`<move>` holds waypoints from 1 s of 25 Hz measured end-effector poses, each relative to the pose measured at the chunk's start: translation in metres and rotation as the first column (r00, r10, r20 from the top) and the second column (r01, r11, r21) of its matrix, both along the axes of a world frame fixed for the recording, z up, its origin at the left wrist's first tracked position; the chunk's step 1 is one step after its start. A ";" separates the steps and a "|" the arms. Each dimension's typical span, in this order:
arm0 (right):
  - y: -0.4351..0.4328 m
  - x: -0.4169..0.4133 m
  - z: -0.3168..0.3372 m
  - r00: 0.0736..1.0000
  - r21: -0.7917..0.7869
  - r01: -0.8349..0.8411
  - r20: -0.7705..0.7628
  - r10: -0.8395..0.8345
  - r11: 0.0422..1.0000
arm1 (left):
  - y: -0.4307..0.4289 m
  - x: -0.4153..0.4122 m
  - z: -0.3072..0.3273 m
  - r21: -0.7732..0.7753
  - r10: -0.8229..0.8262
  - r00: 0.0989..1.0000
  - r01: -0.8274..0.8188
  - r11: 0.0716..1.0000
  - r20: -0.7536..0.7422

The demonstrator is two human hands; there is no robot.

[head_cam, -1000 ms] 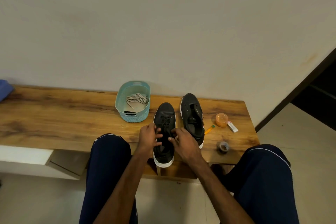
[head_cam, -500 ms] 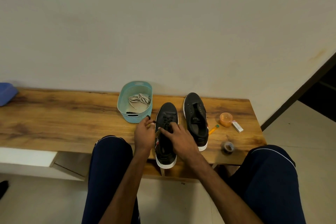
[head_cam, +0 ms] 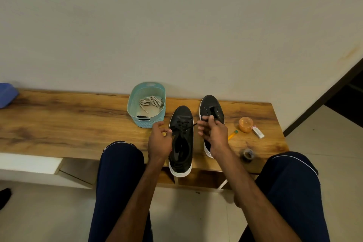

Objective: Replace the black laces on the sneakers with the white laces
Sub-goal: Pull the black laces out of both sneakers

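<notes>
1. Black laces (head_cam: 183, 126) were threaded across the upper part of the near sneaker (head_cam: 180, 149). It lay on the wooden tabletop (head_cam: 78, 122) with its toe toward the wall and its white heel at the front edge.
2. The right grip (head_cam: 213, 133) pinched one strand of the black laces between thumb and fingertips. The strand ran from the eyelets rightward across the gap between the two shoes, and the hand was raised in front of the second shoe.
3. The left grip (head_cam: 160, 139) sat against the near sneaker's left side with its fingers curled. Whether it pinched a lace end or only touched the shoe could not be told.
4. The far sneaker (head_cam: 210, 104) lay just to the right of the near one and a little farther back, toe also toward the wall. Its heel half was hidden behind the right hand.
5. White laces (head_cam: 151, 102) lay in a loose tangle inside a teal basket (head_cam: 146, 85). The basket stood on the tabletop just left of the near sneaker's toe, close to the wall.
6. To the right of the shoes lay an orange round tub (head_cam: 245, 124), a small white box (head_cam: 258, 132) beside it, an orange marker (head_cam: 232, 135) and a dark tape roll (head_cam: 247, 154) near the front edge.
7. A blue object (head_cam: 6, 94) sat at the tabletop's far left end.
</notes>
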State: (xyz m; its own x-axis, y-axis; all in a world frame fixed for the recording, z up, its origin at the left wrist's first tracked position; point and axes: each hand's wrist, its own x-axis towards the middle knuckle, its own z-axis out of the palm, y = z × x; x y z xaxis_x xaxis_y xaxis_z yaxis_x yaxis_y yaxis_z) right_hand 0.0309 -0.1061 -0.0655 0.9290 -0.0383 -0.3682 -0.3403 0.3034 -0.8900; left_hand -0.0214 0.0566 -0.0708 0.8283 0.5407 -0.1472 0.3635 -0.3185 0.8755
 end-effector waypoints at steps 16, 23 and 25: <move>-0.002 -0.026 -0.032 0.919 -0.595 -0.232 0.126 0.374 0.770 | -0.022 0.008 -0.006 0.273 -0.097 0.978 0.147 0.951 -0.187; -0.001 -0.021 -0.030 0.901 -0.664 -0.184 0.181 0.394 0.725 | 0.020 0.009 0.027 -0.867 0.363 0.929 -0.241 0.436 -0.076; 0.003 -0.020 -0.031 0.860 -0.745 -0.164 0.212 0.464 0.646 | 0.026 0.009 0.025 -0.850 0.460 0.888 -0.238 0.470 0.005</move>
